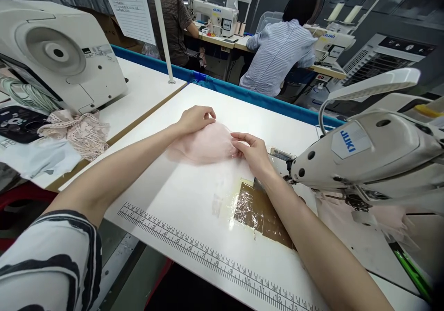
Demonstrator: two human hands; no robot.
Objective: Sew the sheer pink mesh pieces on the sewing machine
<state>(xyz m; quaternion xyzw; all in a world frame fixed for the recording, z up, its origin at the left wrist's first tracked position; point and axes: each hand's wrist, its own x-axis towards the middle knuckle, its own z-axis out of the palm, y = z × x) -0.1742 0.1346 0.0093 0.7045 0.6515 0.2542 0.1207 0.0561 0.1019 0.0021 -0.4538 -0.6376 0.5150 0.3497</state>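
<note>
A sheer pale pink fabric piece (204, 145) lies over the white tabletop (166, 181), its lower edge slightly blurred. My left hand (197, 118) pinches its upper left edge, fingers curled inward. At the fabric's right side, my right hand (252, 150) holds the edge between thumb and fingers. Just right of that hand is the needle area of a white JUKI sewing machine (367, 149). Brown tape (260, 211) covers a patch of the table below my right hand.
A ruler strip (208, 255) runs along the table's near edge. Another machine (65, 52) stands at left, beside lace fabric (78, 130). A lamp-like white arm (378, 83) rises at right. Two people sit beyond the blue cloth edge (243, 97). Green-handled scissors (411, 269) lie lower right.
</note>
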